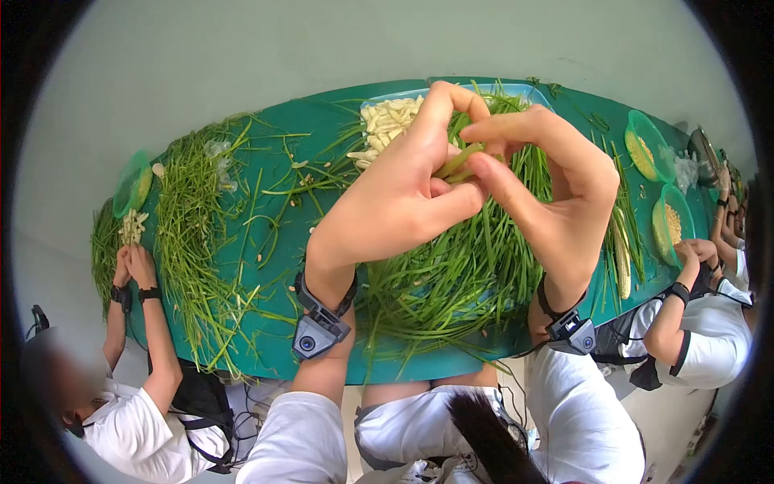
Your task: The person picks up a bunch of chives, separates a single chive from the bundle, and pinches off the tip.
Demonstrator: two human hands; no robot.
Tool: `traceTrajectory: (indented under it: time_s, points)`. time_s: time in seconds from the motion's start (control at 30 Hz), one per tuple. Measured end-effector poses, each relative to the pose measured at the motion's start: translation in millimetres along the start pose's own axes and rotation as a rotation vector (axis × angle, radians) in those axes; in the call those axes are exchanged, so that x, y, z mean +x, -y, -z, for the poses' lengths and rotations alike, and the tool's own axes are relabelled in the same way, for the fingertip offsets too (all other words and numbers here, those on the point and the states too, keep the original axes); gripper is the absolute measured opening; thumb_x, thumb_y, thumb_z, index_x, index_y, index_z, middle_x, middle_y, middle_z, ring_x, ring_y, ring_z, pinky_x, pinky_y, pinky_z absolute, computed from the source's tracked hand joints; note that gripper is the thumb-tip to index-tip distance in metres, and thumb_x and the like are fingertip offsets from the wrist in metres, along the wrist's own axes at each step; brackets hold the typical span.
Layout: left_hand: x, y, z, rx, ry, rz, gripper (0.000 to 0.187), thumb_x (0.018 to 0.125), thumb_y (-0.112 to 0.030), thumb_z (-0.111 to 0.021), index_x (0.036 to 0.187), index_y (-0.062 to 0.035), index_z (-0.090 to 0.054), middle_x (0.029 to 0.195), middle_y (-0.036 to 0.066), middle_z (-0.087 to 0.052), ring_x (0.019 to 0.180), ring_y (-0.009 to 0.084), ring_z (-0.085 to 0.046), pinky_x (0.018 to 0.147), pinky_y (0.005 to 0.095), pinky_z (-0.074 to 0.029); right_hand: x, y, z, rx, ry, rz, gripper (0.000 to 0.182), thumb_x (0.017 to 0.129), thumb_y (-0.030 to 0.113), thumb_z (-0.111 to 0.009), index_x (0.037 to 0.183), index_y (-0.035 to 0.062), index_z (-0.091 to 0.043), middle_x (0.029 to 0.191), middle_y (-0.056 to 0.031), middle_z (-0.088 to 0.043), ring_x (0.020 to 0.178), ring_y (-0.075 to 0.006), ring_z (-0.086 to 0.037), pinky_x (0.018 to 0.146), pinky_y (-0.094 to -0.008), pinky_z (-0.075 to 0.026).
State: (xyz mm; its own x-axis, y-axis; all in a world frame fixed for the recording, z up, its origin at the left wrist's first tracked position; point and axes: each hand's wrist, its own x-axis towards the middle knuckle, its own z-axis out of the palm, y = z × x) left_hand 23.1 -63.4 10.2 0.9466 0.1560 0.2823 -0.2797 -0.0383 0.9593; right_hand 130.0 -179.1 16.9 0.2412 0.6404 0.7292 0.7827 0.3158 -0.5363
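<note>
My left hand [395,189] and my right hand [560,173] meet above the table, both closed with thumb and finger pinching. Between their fingertips is a short yellow-green stalk [458,164], bent or in more than one strand; its full shape is partly covered by the fingers. Under and behind the hands spreads a large heap of long thin green stalks, like chives [459,274]. Beside my left hand, a pile of cream-coloured elongated pieces [383,125] sits at the left of a blue tray [538,94].
The green table [266,189] carries another long heap of green stalks [189,218] at left. Two green baskets [673,198] with pale pieces stand at right, another basket [133,184] at far left. Co-workers' hands [139,262] work at the left; other people sit at right.
</note>
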Motion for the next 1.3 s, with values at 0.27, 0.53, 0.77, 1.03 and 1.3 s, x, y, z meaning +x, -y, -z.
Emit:
traceTrajectory:
  time_s: [0.27,0.53,0.77,1.03,1.3]
  points:
    - [2.2,17.2,19.4,0.466,0.01,-0.118,0.031,0.088,-0.014,-0.049,0.116,0.0,-0.044,0.087,-0.001,-0.05,0.067,0.0016,-0.042,0.057,0.016,-0.033,-0.6,-10.9,8.5,0.101,-0.196,-0.123,0.011,0.078,-0.001,-0.059,0.088,-0.0057,-0.057,0.084,-0.0058,-0.058,0.075,-0.0096,-0.052,0.069,-0.021,-0.041]
    - [-3.1,2.8,-2.1,0.084,0.003,-0.133,0.028,0.091,-0.023,-0.043,0.103,0.0015,-0.049,0.064,-0.003,-0.042,0.057,0.0051,-0.038,0.05,0.0203,-0.03,-0.5,-2.4,-5.1,0.135,-0.094,-0.156,0.031,0.088,0.02,-0.047,0.102,-0.0077,-0.053,0.1,-0.0121,-0.058,0.063,-0.0048,-0.051,0.053,-0.0163,-0.039]
    - [-2.2,8.2,0.1,0.063,0.007,-0.049,0.03,0.092,-0.025,-0.041,0.094,0.0023,-0.052,0.065,-0.001,-0.046,0.058,0.0093,-0.045,0.052,0.0232,-0.037,-0.1,-2.1,-9.6,0.326,0.113,-0.25,0.044,0.093,0.031,-0.033,0.1,-0.0045,-0.059,0.071,-0.0016,-0.056,0.055,-0.0048,-0.048,0.048,-0.0181,-0.036]
    - [3.8,12.8,-1.6,0.121,0.107,0.035,0.024,0.093,-0.021,-0.038,0.087,-0.0001,-0.048,0.061,-0.007,-0.031,0.051,0.0013,-0.027,0.045,0.0177,-0.02,1.4,-5.1,-2.8,0.274,-0.217,-0.236,0.043,0.094,0.029,-0.033,0.092,-0.0029,-0.062,0.07,-0.0043,-0.056,0.056,-0.0068,-0.048,0.049,-0.018,-0.036]
    - [2.3,12.3,14.3,0.43,0.187,-0.044,0.022,0.09,-0.021,-0.045,0.094,-0.0001,-0.051,0.07,-0.003,-0.044,0.058,0.0021,-0.036,0.048,0.0172,-0.029,1.6,-9.8,5.1,0.189,-0.309,-0.195,0.048,0.094,0.032,-0.032,0.083,-0.0053,-0.061,0.066,-0.0052,-0.054,0.055,-0.0073,-0.043,0.05,-0.0208,-0.032]
